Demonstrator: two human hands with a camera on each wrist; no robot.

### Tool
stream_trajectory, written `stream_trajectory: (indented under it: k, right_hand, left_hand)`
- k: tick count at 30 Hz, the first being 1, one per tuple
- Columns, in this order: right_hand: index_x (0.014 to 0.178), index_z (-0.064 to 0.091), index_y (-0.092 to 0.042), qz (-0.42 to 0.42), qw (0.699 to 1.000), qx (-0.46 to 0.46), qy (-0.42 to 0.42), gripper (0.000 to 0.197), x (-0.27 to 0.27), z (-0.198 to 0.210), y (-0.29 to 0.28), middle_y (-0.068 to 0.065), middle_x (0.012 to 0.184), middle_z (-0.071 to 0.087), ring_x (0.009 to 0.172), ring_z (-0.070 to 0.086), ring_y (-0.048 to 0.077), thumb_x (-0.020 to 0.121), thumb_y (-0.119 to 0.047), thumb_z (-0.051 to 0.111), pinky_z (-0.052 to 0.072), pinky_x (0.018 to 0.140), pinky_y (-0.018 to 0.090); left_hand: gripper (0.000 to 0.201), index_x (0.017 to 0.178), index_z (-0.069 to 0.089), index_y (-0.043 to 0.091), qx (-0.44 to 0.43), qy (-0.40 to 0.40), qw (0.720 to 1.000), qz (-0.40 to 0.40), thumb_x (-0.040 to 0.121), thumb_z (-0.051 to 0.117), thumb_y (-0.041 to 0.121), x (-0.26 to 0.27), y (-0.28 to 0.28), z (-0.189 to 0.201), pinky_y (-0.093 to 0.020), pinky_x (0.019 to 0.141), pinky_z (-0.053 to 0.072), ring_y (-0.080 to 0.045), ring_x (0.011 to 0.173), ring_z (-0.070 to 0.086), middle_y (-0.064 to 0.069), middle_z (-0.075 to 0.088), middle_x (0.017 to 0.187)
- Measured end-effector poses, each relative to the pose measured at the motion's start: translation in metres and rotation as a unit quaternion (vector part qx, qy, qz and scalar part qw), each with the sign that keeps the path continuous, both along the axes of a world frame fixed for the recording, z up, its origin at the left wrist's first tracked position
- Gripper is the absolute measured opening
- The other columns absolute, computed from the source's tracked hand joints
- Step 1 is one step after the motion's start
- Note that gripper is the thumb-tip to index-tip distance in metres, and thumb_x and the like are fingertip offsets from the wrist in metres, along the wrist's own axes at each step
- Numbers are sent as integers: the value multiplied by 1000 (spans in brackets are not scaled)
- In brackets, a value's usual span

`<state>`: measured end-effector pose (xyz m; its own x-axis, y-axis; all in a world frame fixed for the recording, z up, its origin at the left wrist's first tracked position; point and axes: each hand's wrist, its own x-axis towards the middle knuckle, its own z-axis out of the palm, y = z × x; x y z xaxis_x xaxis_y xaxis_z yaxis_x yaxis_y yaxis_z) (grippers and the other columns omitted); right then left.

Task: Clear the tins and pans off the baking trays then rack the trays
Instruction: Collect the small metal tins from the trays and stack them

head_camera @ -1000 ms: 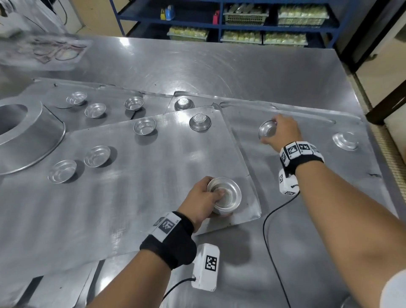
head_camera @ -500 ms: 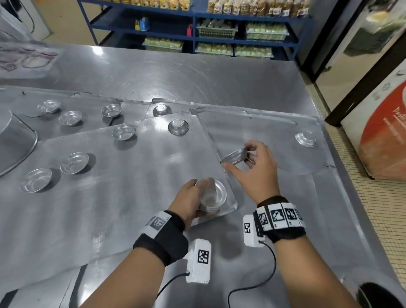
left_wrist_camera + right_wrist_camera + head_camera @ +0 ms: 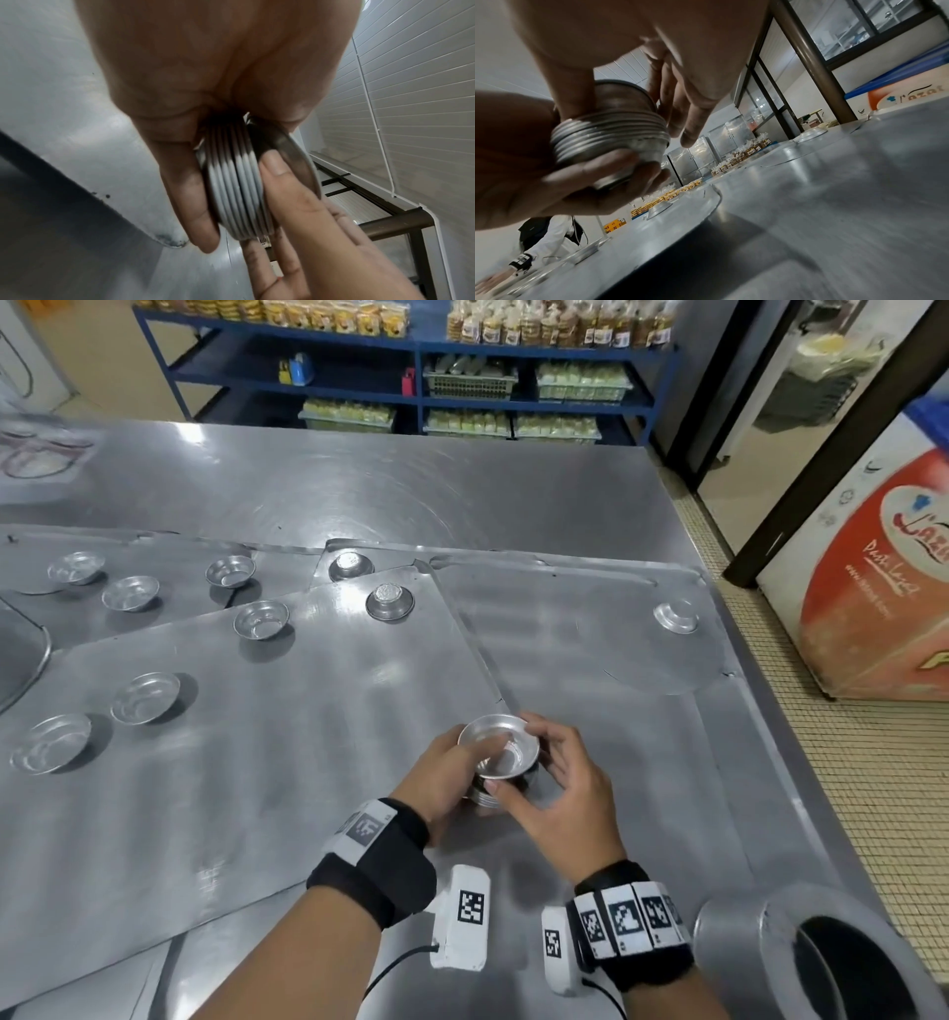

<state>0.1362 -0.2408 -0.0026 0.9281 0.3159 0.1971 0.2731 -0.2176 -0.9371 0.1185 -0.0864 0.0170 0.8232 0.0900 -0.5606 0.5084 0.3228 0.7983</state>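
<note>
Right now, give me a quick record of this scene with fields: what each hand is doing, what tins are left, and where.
left hand: grips the stack of tins from the side
right hand: holds the top tin, seating it on the stack
loose tins upright on trays: six, e.g. one at
loose tins upside down: three, e.g. one at
trays: overlapping on the steel table, none racked yet

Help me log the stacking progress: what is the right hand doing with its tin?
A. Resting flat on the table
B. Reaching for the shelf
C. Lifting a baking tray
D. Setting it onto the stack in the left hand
D: the right hand lowers a tin onto the stack of tins gripped by the left hand.
</note>
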Motion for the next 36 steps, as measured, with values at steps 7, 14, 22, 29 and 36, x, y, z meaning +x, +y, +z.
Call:
stream_trajectory:
  k: [7,14,22,29,36]
  right_hand:
    - [119,55,-11,62,996,41,52,52,1,2,-18,-6,131,63,122,60,12,75,0,82,47,104,31]
    - [117,59,-14,26,994,77,68,53,20,-7,-27,-1,123,68,120,62,15,74,17,56,49,100,31]
    - [106,67,-18,-56,973,-206,89,28,124,-37,-43,-2,107,68,98,66,16,84,0,63,53,91,30]
    - [107,69,-8,-111,930,-342,75,27,216,-53,-67,11,106,71,101,66,27,80,-11,70,50,94,33]
    - [119,64,-4,-180,887,-422,47,34,289,-55,-97,18,120,65,118,56,35,86,-11,63,45,103,39]
  left_hand:
    - [31,118,67,10,16,-1,1000,5,88,64,5,1,-3,-4,-63,94,53,-30,91,69,-23,72,111]
    - [28,109,66,8,34,-6,999,11,83,72,-3,5,-7,-7,-71,86,52,-36,89,68,-17,71,96]
    - [27,114,62,3,25,1,1000,3,89,67,-6,15,-16,-4,-70,86,53,-34,84,68,-15,68,93]
    - [31,120,59,2,9,1,1000,-7,91,65,-7,35,-22,-8,-53,77,62,-28,79,70,-14,68,96]
    - [33,121,59,2,14,1,1000,-7,89,67,-6,61,-29,-19,-44,67,58,-33,77,71,-15,69,96]
